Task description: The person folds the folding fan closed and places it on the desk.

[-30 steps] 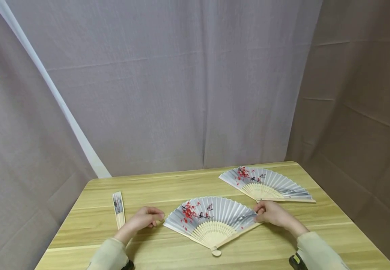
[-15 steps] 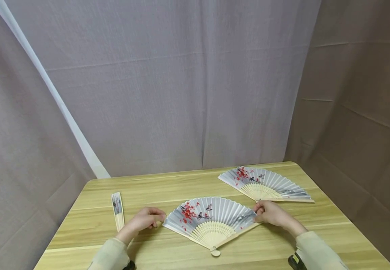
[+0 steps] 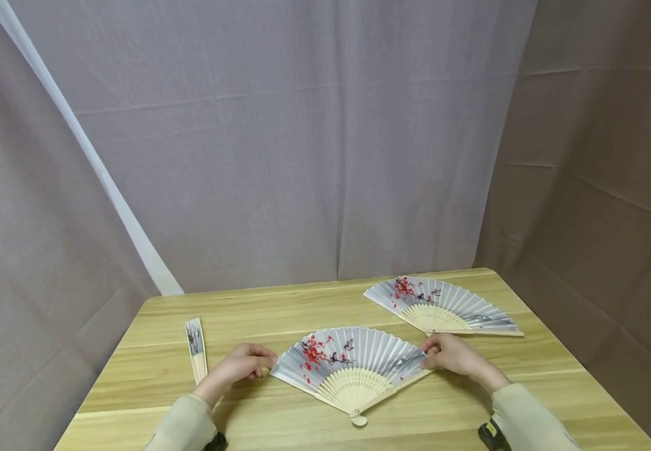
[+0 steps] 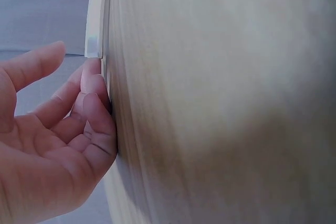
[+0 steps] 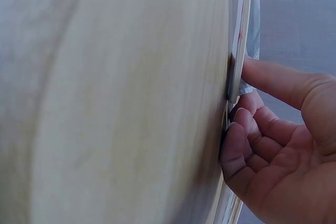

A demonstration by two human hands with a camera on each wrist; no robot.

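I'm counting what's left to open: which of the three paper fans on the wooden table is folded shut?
The narrow folded paper fan at the table's left side, beyond the left hand; the other two lie spread open.

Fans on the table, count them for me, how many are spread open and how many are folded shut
Open fans: 2, the near open fan between the left hand and right hand, and the far open fan
Folded fans: 1, the folded fan at the left side of the table
Total: 3 fans
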